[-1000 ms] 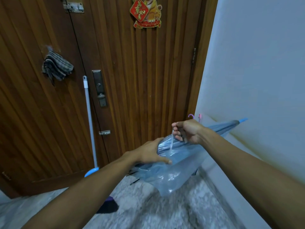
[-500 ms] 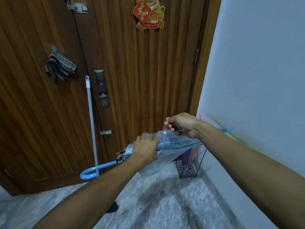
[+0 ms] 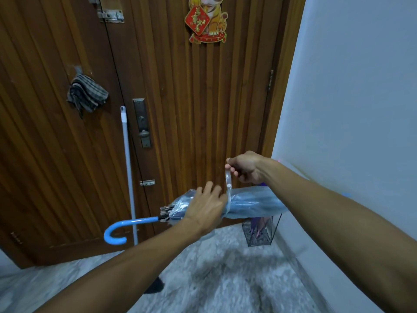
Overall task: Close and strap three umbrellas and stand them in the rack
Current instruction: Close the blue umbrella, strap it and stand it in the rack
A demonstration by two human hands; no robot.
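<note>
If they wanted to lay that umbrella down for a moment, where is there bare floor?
The marble floor is bare between the wooden door and the wall, left of the wire rack. It is crowded by the white pole leaning on the door, and inside the rack, which already holds something purple.

the umbrella [image 3: 252,201] lies crosswise before the door [image 3: 180,109], above the rack [image 3: 261,231] by the right wall [image 3: 349,98].

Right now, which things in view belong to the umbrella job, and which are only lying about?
For the job: clear blue-handled umbrella, its clear strap, black wire rack, left hand, right hand.

Lying about: white mop pole, checked cloth, tiger door ornament.
</note>
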